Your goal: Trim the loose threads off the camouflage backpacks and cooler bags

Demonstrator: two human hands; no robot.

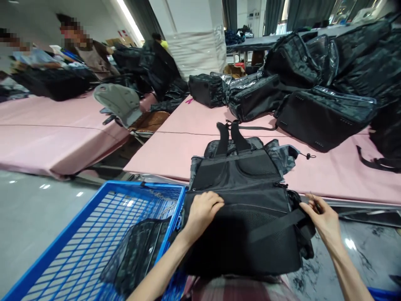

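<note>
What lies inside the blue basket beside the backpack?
One dark shiny bag lies in the blue basket; anything beneath that bag is hidden.

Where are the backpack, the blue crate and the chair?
backpack [241, 175]: head view, on its upper front panel.
blue crate [150, 185]: head view, on its far rim.
chair [117, 100]: head view, on its grey backrest.

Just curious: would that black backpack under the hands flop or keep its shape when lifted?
Probably floppy: the black backpack lies flattened, partly on the pink table. Likely light; it looks empty. Its straps would dangle.
</note>
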